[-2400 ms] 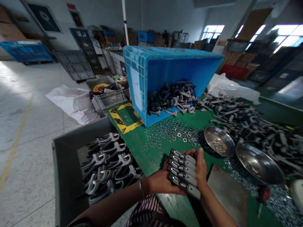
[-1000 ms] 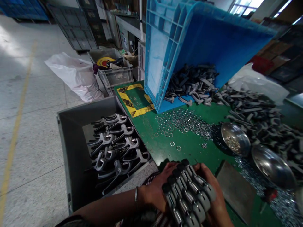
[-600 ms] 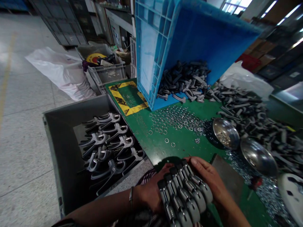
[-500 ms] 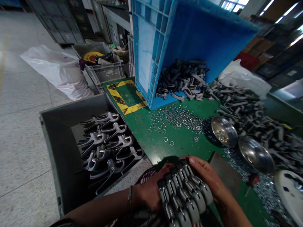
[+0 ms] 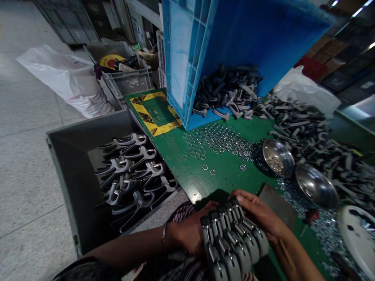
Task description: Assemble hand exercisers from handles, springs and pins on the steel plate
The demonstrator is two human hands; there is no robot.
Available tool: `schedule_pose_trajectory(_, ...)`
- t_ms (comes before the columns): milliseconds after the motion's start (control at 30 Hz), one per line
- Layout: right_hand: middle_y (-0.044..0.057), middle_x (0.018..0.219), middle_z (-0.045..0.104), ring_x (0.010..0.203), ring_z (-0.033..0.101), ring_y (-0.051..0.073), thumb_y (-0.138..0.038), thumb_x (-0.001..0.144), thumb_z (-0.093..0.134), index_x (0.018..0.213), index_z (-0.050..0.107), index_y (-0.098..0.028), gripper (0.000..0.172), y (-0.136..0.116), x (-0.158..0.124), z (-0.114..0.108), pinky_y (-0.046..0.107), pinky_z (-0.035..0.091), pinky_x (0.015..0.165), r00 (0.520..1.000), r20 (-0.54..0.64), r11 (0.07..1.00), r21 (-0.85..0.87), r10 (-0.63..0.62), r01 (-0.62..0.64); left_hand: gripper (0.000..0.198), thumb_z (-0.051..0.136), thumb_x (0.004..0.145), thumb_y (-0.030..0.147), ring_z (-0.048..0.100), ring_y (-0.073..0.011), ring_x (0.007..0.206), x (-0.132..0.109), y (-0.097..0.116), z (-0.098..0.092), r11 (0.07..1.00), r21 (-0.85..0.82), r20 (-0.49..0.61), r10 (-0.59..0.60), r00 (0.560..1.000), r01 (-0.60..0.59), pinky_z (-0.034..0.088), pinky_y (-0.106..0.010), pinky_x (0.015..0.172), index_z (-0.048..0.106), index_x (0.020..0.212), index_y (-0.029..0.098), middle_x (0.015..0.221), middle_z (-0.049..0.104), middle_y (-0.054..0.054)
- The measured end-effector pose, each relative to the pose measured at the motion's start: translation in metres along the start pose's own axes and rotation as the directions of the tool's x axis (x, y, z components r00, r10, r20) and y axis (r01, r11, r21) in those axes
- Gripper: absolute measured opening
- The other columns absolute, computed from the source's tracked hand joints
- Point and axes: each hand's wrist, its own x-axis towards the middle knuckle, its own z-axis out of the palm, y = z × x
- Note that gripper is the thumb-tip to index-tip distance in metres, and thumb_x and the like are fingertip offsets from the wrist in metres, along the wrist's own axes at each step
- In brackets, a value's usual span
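Observation:
Between my two hands, at the bottom middle, is a row of several grey-and-black spring hand grips (image 5: 233,240) pressed side by side, their coil springs facing up. My left hand (image 5: 190,232) is closed round the near left side of the row, with most of its fingers hidden behind it. On the far right side, my right hand (image 5: 259,212) grips the row, thumb at the black ends. More hand grips (image 5: 137,168) of this kind lie in rows in the grey bin (image 5: 79,152) to the left.
A tilted blue crate (image 5: 187,74) spills grey-black handles (image 5: 234,95) onto the green table (image 5: 178,168). Metal rings (image 5: 205,144) lie before it. Rightward are two steel bowls (image 5: 278,158), small metal parts (image 5: 315,222), a red-handled screwdriver (image 5: 312,216) and a metal block (image 5: 277,205).
Both hands and the row of hand grips have shifted slightly right in view. The background has moved a little as the camera turned. The hold looks the same.

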Motion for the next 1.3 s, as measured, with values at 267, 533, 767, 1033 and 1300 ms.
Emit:
schedule_pose_trajectory(267, 0.001, 0.069, 0.068, 0.057, 0.055, 0.013, -0.053, 0.073, 0.079, 0.095, 0.075, -0.017, 0.042, -0.012, 0.0, -0.013, 0.023, 0.042, 0.054, 0.977, 0.175, 0.988, -0.11, 0.124, -0.106, 0.051, 0.059, 0.078, 0.048, 0.05, -0.0291, 0.122, 0.004, 0.004, -0.01, 0.998, -0.04, -0.026, 0.038, 0.999, -0.039, 0.028, -0.037, 0.118, 0.064, 0.118, 0.016, 0.12, 0.066, -0.007)
schedule_pose_trajectory(533, -0.001, 0.069, 0.067, 0.057, 0.056, 0.012, -0.054, 0.071, 0.08, 0.095, 0.075, -0.018, 0.044, -0.001, 0.005, -0.011, 0.023, 0.044, 0.056, 0.983, 0.133, 0.991, -0.065, 0.123, -0.115, 0.049, 0.062, 0.075, 0.041, 0.053, -0.0305, 0.119, 0.006, 0.007, -0.013, 0.997, -0.047, -0.019, 0.053, 0.998, -0.054, 0.03, -0.041, 0.117, 0.062, 0.117, 0.016, 0.118, 0.067, -0.009)
schedule_pose_trajectory(767, 0.003, 0.079, 0.072, 0.07, 0.062, 0.017, -0.055, 0.079, 0.072, 0.095, 0.076, -0.018, 0.04, -0.021, 0.005, -0.01, 0.028, 0.047, 0.067, 0.976, 0.206, 0.968, -0.25, 0.068, -0.015, 0.044, 0.063, 0.075, 0.043, 0.056, -0.0294, 0.113, 0.004, 0.003, -0.008, 0.993, -0.078, -0.073, 0.081, 0.994, -0.087, 0.031, -0.04, 0.116, 0.066, 0.109, 0.015, 0.112, 0.068, -0.009)
schedule_pose_trajectory(1033, 0.0, 0.079, 0.066, 0.073, 0.058, 0.016, -0.05, 0.085, 0.068, 0.089, 0.072, -0.017, 0.033, -0.042, 0.012, -0.011, 0.027, 0.043, 0.069, 0.893, 0.423, 0.852, -0.514, 0.151, 0.1, 0.041, 0.066, 0.076, 0.039, 0.059, -0.0253, 0.104, 0.007, 0.001, -0.001, 0.994, -0.072, 0.001, 0.087, 0.996, -0.087, 0.037, -0.038, 0.111, 0.065, 0.109, 0.015, 0.105, 0.069, -0.006)
schedule_pose_trajectory(1300, 0.0, 0.085, 0.062, 0.081, 0.055, 0.015, -0.05, 0.086, 0.068, 0.091, 0.069, -0.017, 0.034, -0.036, 0.017, -0.017, 0.027, 0.042, 0.076, 0.877, 0.458, 0.843, -0.521, 0.144, 0.133, 0.03, 0.068, 0.075, 0.032, 0.059, -0.0236, 0.102, 0.002, -0.003, 0.001, 0.989, -0.007, 0.022, 0.149, 0.989, -0.148, 0.034, -0.036, 0.113, 0.066, 0.098, 0.013, 0.1, 0.068, -0.008)
